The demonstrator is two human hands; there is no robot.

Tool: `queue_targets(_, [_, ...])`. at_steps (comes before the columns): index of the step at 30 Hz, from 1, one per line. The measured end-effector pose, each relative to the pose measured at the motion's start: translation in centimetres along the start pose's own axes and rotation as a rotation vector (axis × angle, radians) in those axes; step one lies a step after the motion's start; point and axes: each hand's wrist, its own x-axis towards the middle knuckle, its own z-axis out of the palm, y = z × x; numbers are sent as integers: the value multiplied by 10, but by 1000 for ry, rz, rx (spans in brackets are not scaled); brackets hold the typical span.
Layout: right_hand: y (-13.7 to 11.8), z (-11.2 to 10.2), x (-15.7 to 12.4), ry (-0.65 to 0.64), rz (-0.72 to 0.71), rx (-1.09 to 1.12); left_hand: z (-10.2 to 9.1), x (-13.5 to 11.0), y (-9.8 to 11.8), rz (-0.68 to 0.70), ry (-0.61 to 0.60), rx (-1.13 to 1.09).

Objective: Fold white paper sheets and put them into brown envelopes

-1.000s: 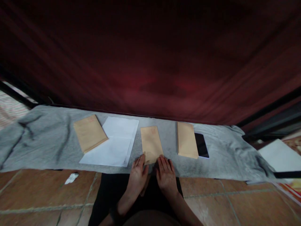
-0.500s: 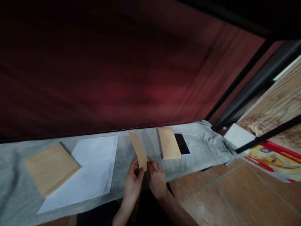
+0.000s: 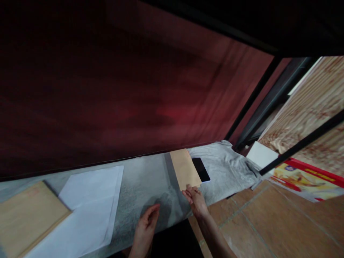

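Note:
My right hand pinches the near end of a brown paper envelope. That envelope lies over or just above the right-hand pile of brown envelopes, whose edges show beneath it. A dark-screened phone lies partly under the pile's right side. Over the grey cloth, my left hand is empty, its fingers loosely curved and the thumb apart from them. To its left are white paper sheets, and a larger stack of brown envelopes overlaps them.
A dark red panel rises behind the cloth-covered surface. At the right are black metal bars, a white box and a red and yellow printed carton above the tiled floor.
My right hand has carried the brown envelope from in front of me to the right-hand pile. My left hand has let go of it. The view has turned slightly right.

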Motion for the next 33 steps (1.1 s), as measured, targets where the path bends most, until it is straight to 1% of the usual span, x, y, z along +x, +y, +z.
queue_targets(3, [2,-10,11,-7,9,1,-7,-6,-7,-39,-9,-14])
queue_targets(6, [0,-17,18,-11,8,3,-11,-11,-11,-50,-34,11])
queue_targets(11, [0,-22,23,-9,47,7,-12,-16,-16,4,-47,123])
queue_targets(17, [3,-22,22,-9,174,2,-11,-22,-7,43,-82,170])
queue_targets(20, [3,-21,20,-28,238,-19,-11,-26,-2,65,-77,183])
queue_targets(25, [-1,-19,18,-49,323,-61,-9,-29,-5,111,-71,207])
queue_targets(30, [-7,-23,19,-123,418,-129,-4,-34,-4,173,-49,258])
queue_targets(33, [-6,-30,19,-187,457,-195,-10,-36,1,247,-29,370])
